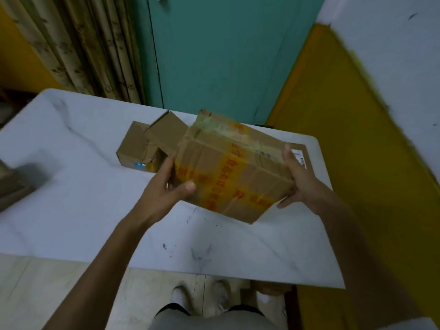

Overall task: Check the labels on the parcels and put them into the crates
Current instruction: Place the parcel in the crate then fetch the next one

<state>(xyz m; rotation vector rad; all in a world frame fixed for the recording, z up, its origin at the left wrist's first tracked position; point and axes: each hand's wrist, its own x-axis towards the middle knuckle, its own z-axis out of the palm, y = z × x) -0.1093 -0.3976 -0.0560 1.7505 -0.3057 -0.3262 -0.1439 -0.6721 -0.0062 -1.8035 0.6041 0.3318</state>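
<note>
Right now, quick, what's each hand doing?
Left hand: grips the taped parcel at its left edge.
Right hand: grips the same parcel at its right edge.

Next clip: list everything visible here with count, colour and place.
table: 1, white marbled, centre
held parcel: 1, brown with yellow tape, above table
crumpled parcel: at least 1, brown, on table behind it
labelled parcel: 1, brown, white label, table's far right
door: 1, teal, behind table
curtain: 1, beige, top left
shoes: 2, white, floor below
left hand: 1, grips held parcel's left edge
right hand: 1, grips its right edge
</note>
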